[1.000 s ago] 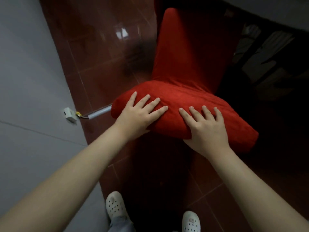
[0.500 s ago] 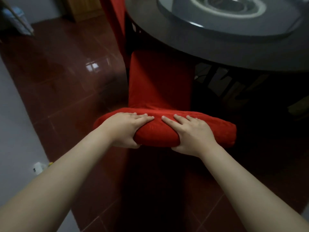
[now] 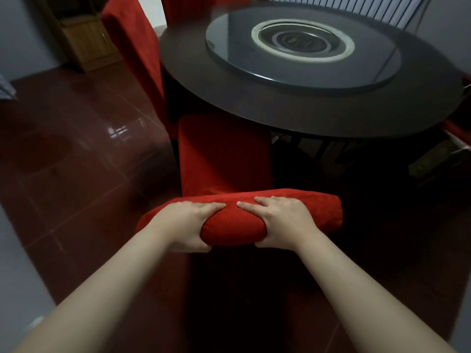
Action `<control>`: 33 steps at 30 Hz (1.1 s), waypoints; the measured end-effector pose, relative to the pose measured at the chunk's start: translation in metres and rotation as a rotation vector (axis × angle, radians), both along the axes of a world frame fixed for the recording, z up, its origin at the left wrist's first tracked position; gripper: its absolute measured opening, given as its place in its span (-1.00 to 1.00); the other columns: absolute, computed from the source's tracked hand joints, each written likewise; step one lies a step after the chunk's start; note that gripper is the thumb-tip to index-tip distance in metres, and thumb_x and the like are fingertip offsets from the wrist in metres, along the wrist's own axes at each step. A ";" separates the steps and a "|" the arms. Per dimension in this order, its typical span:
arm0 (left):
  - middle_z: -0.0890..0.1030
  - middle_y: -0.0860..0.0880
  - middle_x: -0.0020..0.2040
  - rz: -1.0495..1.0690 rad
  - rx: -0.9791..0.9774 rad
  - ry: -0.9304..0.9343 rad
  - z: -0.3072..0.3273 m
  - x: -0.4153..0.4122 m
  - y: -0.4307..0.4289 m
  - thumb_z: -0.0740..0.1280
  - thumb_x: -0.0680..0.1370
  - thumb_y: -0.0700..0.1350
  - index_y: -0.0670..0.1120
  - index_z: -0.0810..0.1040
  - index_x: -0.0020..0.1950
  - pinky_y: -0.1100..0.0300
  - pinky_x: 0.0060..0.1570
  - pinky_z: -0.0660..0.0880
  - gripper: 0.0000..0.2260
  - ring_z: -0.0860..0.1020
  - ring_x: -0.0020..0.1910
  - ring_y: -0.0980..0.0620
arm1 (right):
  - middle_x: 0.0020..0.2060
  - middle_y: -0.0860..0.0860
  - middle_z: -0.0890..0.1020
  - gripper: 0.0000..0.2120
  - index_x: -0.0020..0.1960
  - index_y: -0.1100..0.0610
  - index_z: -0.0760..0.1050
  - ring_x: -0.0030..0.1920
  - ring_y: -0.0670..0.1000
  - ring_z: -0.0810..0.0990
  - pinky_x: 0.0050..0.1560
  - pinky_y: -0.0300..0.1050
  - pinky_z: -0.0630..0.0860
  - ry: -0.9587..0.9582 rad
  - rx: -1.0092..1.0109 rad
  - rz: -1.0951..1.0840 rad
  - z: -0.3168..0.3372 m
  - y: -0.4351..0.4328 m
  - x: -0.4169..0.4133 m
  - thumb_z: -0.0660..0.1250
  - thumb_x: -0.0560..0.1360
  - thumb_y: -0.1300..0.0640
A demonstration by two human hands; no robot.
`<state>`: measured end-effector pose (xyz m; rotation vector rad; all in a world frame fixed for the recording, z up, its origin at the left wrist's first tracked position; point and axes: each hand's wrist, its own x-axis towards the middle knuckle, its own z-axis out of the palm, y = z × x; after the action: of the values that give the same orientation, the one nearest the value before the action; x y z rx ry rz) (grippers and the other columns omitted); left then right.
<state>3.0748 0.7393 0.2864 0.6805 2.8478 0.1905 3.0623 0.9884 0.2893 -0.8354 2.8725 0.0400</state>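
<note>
A chair in a red fabric cover stands before me, its seat tucked partly under a dark round table. Both my hands hold the padded top of its backrest. My left hand grips the top left of centre, fingers over the upper face and thumb underneath. My right hand grips it beside the left in the same way. The fingertips of the two hands nearly meet on top.
A glass turntable lies on the table. A second red-covered chair stands at the table's left. A wooden cabinet is at the back left. The floor is glossy dark-red tile, with a grey wall at my left.
My view has lifted from the floor to the table. The backrest top has levelled out, and both hands have gone from lying flat on it to gripping it with thumbs underneath.
</note>
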 end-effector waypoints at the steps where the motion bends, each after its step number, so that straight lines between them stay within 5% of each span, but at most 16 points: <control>1: 0.47 0.11 0.38 0.002 0.002 -0.012 0.000 0.002 0.000 0.34 0.24 0.24 0.19 0.18 0.51 0.18 0.18 0.45 -0.16 0.51 0.26 0.02 | 0.41 0.02 0.41 -0.13 0.48 -0.30 0.06 0.34 0.13 0.45 0.33 0.04 0.38 -0.013 0.002 0.000 -0.001 0.000 0.000 0.38 0.27 -0.32; 7: 0.36 0.09 0.47 0.008 -0.048 -0.088 0.007 0.003 0.004 0.37 0.29 0.19 0.16 0.13 0.53 0.15 0.32 0.34 -0.16 0.43 0.35 0.01 | 0.44 0.01 0.37 -0.12 0.48 -0.32 0.02 0.36 0.13 0.42 0.35 0.04 0.34 -0.097 0.042 -0.002 0.004 -0.003 -0.001 0.38 0.27 -0.29; 14: 0.09 0.03 0.58 0.104 -0.159 -0.323 0.018 0.001 0.013 0.46 0.35 0.10 0.28 -0.07 0.53 -0.21 0.44 0.14 -0.08 0.18 0.51 -0.13 | 0.49 0.00 0.27 -0.08 0.50 -0.32 -0.05 0.36 0.08 0.41 0.27 0.00 0.42 -0.267 0.209 -0.036 0.031 -0.021 -0.007 0.45 0.33 -0.16; 20: 0.30 -0.05 0.49 -0.021 -0.212 -0.330 0.010 0.019 0.008 0.48 0.34 0.01 0.19 0.02 0.55 -0.01 0.32 0.38 -0.09 0.39 0.39 -0.11 | 0.43 0.03 0.35 -0.12 0.50 -0.30 0.00 0.31 0.12 0.45 0.28 0.03 0.41 -0.332 0.276 -0.089 0.028 -0.035 0.021 0.46 0.36 -0.05; 27: 0.22 -0.09 0.54 -0.175 -0.295 -0.338 0.008 0.038 -0.043 0.47 0.37 -0.01 0.20 -0.04 0.55 0.01 0.36 0.33 -0.08 0.38 0.39 -0.15 | 0.48 0.09 0.27 -0.12 0.51 -0.28 0.01 0.34 0.15 0.43 0.29 0.03 0.38 -0.379 0.274 -0.166 0.021 -0.086 0.064 0.46 0.37 -0.03; 33: 0.22 -0.08 0.54 -0.242 -0.338 -0.297 0.034 0.033 -0.097 0.46 0.40 -0.01 0.21 -0.01 0.55 -0.03 0.32 0.36 -0.13 0.40 0.37 -0.14 | 0.39 0.08 0.41 -0.15 0.52 -0.21 0.03 0.29 0.13 0.46 0.27 0.04 0.40 -0.357 0.248 -0.181 0.039 -0.143 0.073 0.44 0.38 -0.06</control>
<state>3.1081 0.6421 0.3202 0.8327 2.4082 -0.2068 3.1355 0.8457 0.3279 -0.4780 2.5271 0.1999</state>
